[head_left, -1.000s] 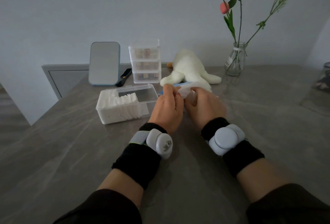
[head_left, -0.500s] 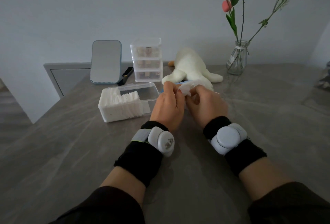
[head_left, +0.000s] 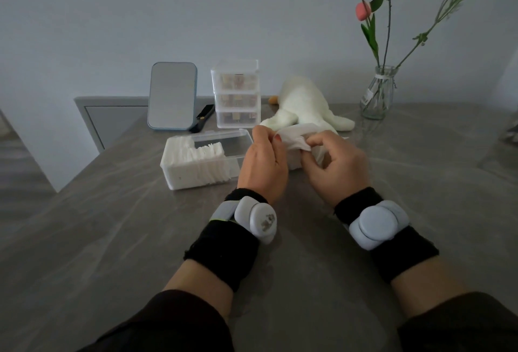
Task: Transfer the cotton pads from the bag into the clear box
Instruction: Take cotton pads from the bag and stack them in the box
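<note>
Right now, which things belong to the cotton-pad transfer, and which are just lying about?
Job: clear box; cotton pads stacked in it; bag, gripped by left hand and right hand.
Lying about: mirror; drawer unit; plush toy; vase of flowers.

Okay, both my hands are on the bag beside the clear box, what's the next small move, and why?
Probably pull the mouth of the bag wider. The left hand and right hand both grip it crumpled, no loose pad shows between them, and the clear box has room at its right end, beside the stacked cotton pads.
</note>
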`<control>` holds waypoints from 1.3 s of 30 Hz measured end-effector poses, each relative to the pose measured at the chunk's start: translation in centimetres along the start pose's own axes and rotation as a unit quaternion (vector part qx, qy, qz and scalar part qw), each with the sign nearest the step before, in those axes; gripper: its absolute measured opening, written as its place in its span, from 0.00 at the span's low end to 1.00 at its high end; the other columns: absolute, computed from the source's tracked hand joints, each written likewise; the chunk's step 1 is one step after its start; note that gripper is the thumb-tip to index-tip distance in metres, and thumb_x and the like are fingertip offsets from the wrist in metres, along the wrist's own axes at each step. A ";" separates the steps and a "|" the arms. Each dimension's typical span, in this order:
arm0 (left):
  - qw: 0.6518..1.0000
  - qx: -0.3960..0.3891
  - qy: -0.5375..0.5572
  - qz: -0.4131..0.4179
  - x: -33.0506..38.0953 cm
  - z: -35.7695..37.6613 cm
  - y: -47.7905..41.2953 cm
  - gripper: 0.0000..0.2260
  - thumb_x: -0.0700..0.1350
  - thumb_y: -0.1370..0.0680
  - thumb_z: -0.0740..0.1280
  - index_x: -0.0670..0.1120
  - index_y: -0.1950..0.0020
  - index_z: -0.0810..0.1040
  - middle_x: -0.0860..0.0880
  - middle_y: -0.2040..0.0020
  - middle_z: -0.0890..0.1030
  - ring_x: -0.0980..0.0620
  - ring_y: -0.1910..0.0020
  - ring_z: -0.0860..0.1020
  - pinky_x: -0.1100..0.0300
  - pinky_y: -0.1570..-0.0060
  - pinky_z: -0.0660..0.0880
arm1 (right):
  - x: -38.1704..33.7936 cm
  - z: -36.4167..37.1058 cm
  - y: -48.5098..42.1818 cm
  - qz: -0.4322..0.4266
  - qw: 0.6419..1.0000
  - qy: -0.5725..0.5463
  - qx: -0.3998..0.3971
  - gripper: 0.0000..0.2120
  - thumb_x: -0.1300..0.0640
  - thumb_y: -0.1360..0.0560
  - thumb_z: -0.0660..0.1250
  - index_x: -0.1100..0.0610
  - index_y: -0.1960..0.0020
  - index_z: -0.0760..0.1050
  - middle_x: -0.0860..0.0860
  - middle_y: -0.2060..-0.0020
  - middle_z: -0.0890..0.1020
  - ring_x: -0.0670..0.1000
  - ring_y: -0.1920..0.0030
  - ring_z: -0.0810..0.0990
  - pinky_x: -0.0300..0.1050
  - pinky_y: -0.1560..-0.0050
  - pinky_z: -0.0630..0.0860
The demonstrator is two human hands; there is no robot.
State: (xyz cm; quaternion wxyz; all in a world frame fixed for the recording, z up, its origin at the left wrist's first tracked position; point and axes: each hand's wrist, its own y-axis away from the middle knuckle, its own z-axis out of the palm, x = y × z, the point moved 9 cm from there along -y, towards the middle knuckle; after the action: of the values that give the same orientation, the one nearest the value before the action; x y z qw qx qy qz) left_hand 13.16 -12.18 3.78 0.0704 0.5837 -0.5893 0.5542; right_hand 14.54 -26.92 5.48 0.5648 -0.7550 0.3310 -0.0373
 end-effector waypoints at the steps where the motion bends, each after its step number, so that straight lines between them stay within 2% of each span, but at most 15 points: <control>1: 1.000 0.000 0.002 -0.001 -0.1 0.0 0.0 0.05 0.45 0.16 0.55 0.44 0.50 0.64 0.53 0.64 0.73 0.59 0.66 0.72 0.61 0.68 0.62 | 0.0 -0.1 0.0 -0.001 1.000 -0.011 0.000 0.03 0.58 0.27 0.70 0.58 0.56 0.79 0.42 0.63 0.77 0.44 0.69 0.70 0.39 0.68 0.67; 3: 1.000 -0.001 0.003 -0.002 -0.2 0.0 0.0 0.05 0.45 0.17 0.55 0.45 0.50 0.64 0.53 0.64 0.74 0.58 0.66 0.73 0.63 0.70 0.63 | 0.0 -0.2 -0.1 -0.007 1.000 -0.023 -0.006 0.03 0.58 0.27 0.70 0.58 0.57 0.78 0.41 0.63 0.75 0.44 0.71 0.69 0.40 0.70 0.68; 6: 1.000 -0.007 0.000 -0.003 -0.3 0.0 0.0 0.04 0.44 0.17 0.56 0.45 0.49 0.65 0.53 0.62 0.74 0.58 0.65 0.72 0.65 0.69 0.65 | -0.1 -0.3 0.0 -0.010 1.000 0.018 -0.011 0.04 0.58 0.29 0.70 0.56 0.56 0.77 0.44 0.62 0.77 0.45 0.67 0.71 0.44 0.69 0.72; 9: 1.000 -0.020 -0.006 0.000 -0.2 0.4 0.1 0.04 0.44 0.17 0.56 0.44 0.48 0.66 0.52 0.61 0.75 0.56 0.64 0.73 0.57 0.64 0.69 | 0.1 -0.1 0.2 0.021 0.997 0.073 -0.017 0.12 0.56 0.31 0.70 0.55 0.48 0.75 0.47 0.59 0.77 0.50 0.64 0.76 0.46 0.69 0.74; 11: 1.000 -0.026 -0.011 0.004 -0.1 0.6 0.1 0.04 0.44 0.17 0.56 0.43 0.47 0.66 0.52 0.62 0.75 0.55 0.64 0.74 0.54 0.64 0.72 | -0.2 0.3 0.0 0.017 0.993 0.113 -0.040 0.18 0.55 0.31 0.70 0.55 0.42 0.74 0.50 0.54 0.76 0.55 0.61 0.78 0.47 0.70 0.74; 13: 1.000 -0.022 -0.012 0.008 0.0 0.5 0.2 0.05 0.44 0.17 0.55 0.43 0.47 0.66 0.50 0.63 0.76 0.52 0.65 0.76 0.51 0.64 0.74 | -0.4 0.7 -0.3 0.008 0.985 0.157 -0.071 0.23 0.53 0.31 0.70 0.55 0.37 0.73 0.54 0.50 0.73 0.57 0.60 0.77 0.44 0.70 0.71; 15: 1.000 -0.021 -0.012 0.007 0.0 0.4 0.2 0.06 0.44 0.17 0.55 0.42 0.47 0.66 0.48 0.62 0.77 0.50 0.64 0.77 0.48 0.63 0.75 | -0.4 1.0 -0.5 0.004 0.980 0.179 -0.092 0.26 0.50 0.32 0.70 0.53 0.35 0.72 0.55 0.50 0.69 0.54 0.60 0.73 0.43 0.69 0.70; 17: 1.000 -0.023 -0.011 0.009 0.0 0.4 0.2 0.06 0.44 0.17 0.55 0.42 0.47 0.66 0.47 0.62 0.77 0.48 0.64 0.77 0.47 0.63 0.75 | -0.4 1.0 -0.6 0.004 0.978 0.182 -0.101 0.24 0.49 0.31 0.69 0.53 0.37 0.74 0.55 0.50 0.68 0.53 0.58 0.71 0.43 0.69 0.72; 19: 0.999 -0.024 -0.013 0.020 0.3 0.4 0.2 0.05 0.44 0.17 0.55 0.42 0.48 0.66 0.47 0.63 0.77 0.48 0.65 0.76 0.47 0.64 0.74 | -0.5 0.9 -0.7 0.002 0.981 0.172 -0.093 0.17 0.50 0.30 0.69 0.54 0.43 0.76 0.55 0.52 0.68 0.54 0.56 0.71 0.44 0.69 0.71; 22: 0.999 -0.023 -0.013 0.029 0.5 0.4 0.3 0.05 0.43 0.17 0.55 0.42 0.48 0.66 0.50 0.65 0.75 0.50 0.67 0.75 0.49 0.65 0.73 | -0.7 0.5 -0.7 -0.003 0.987 0.148 -0.067 0.08 0.58 0.32 0.68 0.57 0.52 0.76 0.57 0.53 0.69 0.57 0.55 0.72 0.45 0.69 0.71; 27: 0.999 -0.020 -0.004 0.030 0.4 0.5 0.1 0.05 0.44 0.17 0.56 0.42 0.47 0.66 0.50 0.62 0.75 0.47 0.63 0.75 0.49 0.63 0.73 | -1.2 -0.4 -0.9 -0.038 0.997 0.067 -0.011 0.05 0.66 0.31 0.68 0.61 0.57 0.75 0.57 0.56 0.73 0.59 0.55 0.72 0.50 0.60 0.71; 30: 1.000 -0.016 0.001 0.026 0.2 0.5 0.0 0.04 0.44 0.17 0.56 0.43 0.47 0.66 0.53 0.62 0.73 0.53 0.65 0.73 0.53 0.63 0.70 | -1.3 -0.3 -0.8 -0.049 0.996 0.080 -0.014 0.04 0.66 0.31 0.68 0.61 0.57 0.75 0.55 0.58 0.75 0.58 0.54 0.72 0.47 0.58 0.69; 33: 1.000 -0.014 0.002 0.019 -0.2 0.5 -0.1 0.03 0.43 0.17 0.56 0.45 0.48 0.66 0.54 0.63 0.73 0.58 0.66 0.72 0.57 0.65 0.67 | -0.8 0.2 -0.6 -0.033 0.992 0.115 -0.038 0.08 0.61 0.31 0.69 0.59 0.51 0.79 0.54 0.56 0.75 0.57 0.52 0.72 0.46 0.57 0.70; 39: 0.999 -0.025 -0.003 0.035 0.2 0.7 0.1 0.02 0.43 0.17 0.56 0.45 0.48 0.65 0.50 0.62 0.75 0.48 0.64 0.74 0.52 0.63 0.72 | -0.9 1.3 -0.6 -0.036 0.977 0.190 -0.090 0.16 0.51 0.27 0.67 0.57 0.42 0.79 0.56 0.55 0.72 0.57 0.53 0.69 0.45 0.60 0.66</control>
State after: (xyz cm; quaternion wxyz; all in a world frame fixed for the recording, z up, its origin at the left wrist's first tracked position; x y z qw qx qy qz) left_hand 13.44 -12.88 3.63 0.0636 0.5622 -0.6233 0.5397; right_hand 14.63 -25.28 5.89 0.4201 -0.7933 0.4063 -0.1704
